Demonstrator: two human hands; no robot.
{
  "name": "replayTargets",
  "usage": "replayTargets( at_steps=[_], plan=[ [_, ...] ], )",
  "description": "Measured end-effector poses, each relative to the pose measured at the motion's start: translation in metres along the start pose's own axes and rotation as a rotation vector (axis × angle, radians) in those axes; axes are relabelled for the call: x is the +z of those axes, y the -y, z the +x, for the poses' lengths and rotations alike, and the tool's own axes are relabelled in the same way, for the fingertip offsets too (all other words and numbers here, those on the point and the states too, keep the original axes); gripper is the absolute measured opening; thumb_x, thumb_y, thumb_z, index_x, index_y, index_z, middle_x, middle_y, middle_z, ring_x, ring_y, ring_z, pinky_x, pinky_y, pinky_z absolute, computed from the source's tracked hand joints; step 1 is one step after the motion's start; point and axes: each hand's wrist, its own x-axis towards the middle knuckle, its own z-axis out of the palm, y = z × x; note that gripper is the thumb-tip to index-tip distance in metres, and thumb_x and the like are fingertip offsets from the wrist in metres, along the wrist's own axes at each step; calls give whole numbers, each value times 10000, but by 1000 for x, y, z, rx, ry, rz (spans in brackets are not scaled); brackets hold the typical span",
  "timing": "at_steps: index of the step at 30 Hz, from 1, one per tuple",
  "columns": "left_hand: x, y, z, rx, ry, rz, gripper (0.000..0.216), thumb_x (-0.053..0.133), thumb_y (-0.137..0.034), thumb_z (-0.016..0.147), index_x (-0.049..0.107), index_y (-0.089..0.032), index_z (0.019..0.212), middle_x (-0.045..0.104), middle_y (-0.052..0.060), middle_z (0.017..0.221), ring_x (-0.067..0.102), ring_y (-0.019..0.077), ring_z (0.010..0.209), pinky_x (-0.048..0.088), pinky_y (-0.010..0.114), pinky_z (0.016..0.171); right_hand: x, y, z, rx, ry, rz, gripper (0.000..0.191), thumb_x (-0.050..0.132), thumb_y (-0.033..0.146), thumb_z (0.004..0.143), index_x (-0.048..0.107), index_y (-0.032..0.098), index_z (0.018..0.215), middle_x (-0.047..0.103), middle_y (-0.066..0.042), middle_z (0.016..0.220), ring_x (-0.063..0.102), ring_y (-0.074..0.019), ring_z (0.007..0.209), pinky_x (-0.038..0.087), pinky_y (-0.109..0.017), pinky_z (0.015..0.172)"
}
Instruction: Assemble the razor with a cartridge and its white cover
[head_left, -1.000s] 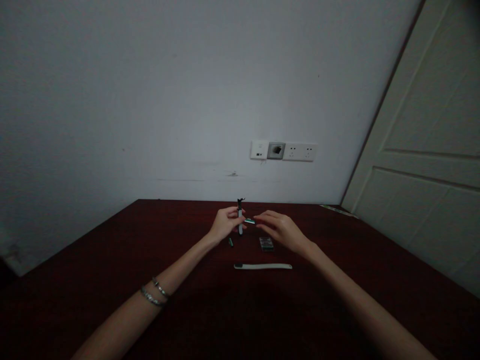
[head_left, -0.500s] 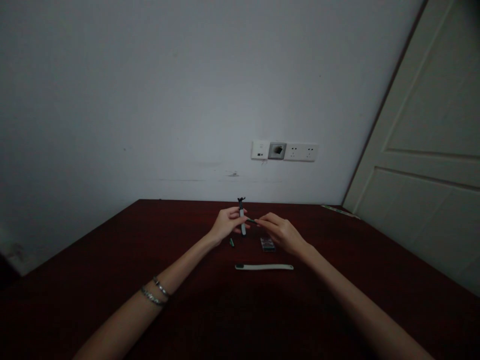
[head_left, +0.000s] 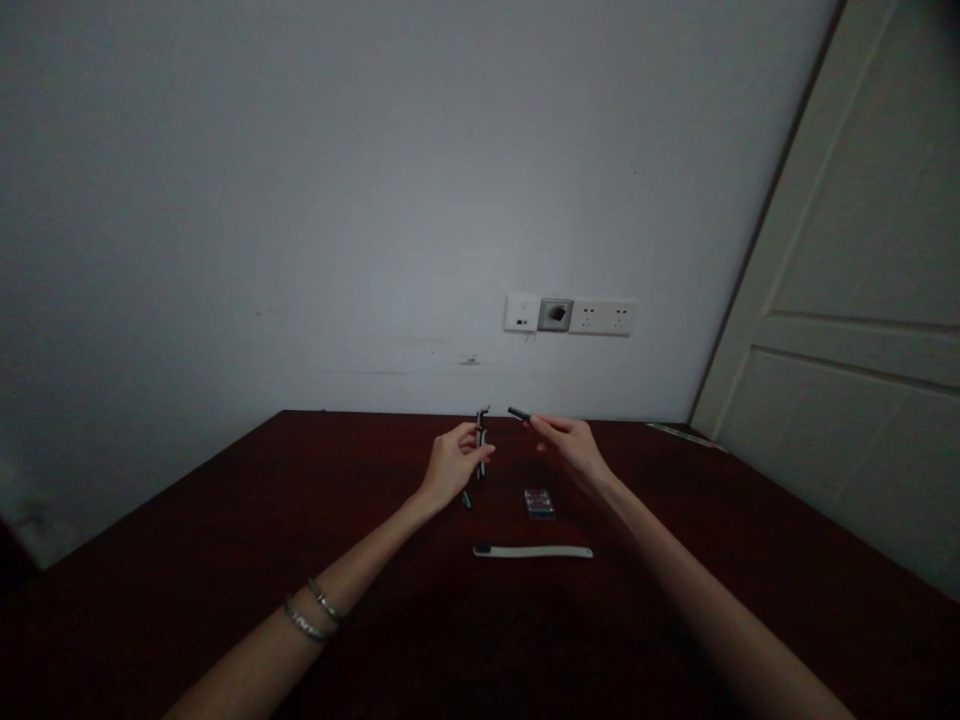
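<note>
On the dark red desk (head_left: 360, 480) lies a small clear case (head_left: 540, 503), and I give the places from it. Nearer to the person than the case, a pale flat strip (head_left: 532, 551) with one dark end is lying crosswise. To the left of the case there is a small green piece (head_left: 466, 500), just below the left hand (head_left: 450, 468). Far beyond the case and to its right, a thin patterned strip (head_left: 686, 437) lies along the desk edge, near the pale door (head_left: 847, 280). Behind the case, the wall (head_left: 375, 200) carries a row of sockets (head_left: 574, 316). The left hand, beyond the case and to its left, is closed on a slim black-and-white tool (head_left: 481, 455), which it holds almost upright, with the thumb across it. The right hand (head_left: 576, 445), beyond the case and a little to its right, pinches one end of a short dark stick (head_left: 518, 413); the other end points toward the top of the tool but is apart from it. The case seems to contain something dark, which is too small to identify.
</note>
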Motion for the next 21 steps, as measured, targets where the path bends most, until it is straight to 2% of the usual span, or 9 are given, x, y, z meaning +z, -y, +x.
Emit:
replayTargets(
  at_steps=[2,6,13,21],
  plan=[
    [2,5,-2,76,-3,56,269,656,-223,691,576,-141,934,659,27,761,640,153,670,515,259,626,0,0,-1,27,22,36,337,703,412,609,715,139,806,698,-81,851,622,-194,782,485,-214,486],
    [4,13,-8,172,-9,229,242,636,-255,722,584,-174,943,666,38,812,635,168,731,495,273,690,2,6,-3,65,39,48,320,718,388,595,717,138,795,698,-82,833,620,-176,715,483,-220,481],
    [8,16,-17,170,13,336,232,639,-298,728,550,-202,920,674,55,864,637,198,809,476,277,699,8,14,-8,90,52,43,353,735,382,573,720,122,810,699,-80,796,567,-115,542,466,-225,470],
    [13,8,-24,212,5,533,249,667,-291,708,496,-196,863,657,-3,717,625,147,642,431,211,577,14,25,-16,23,133,-26,380,721,412,586,723,110,816,690,-76,732,486,-74,420,384,-217,430]
  ],
)
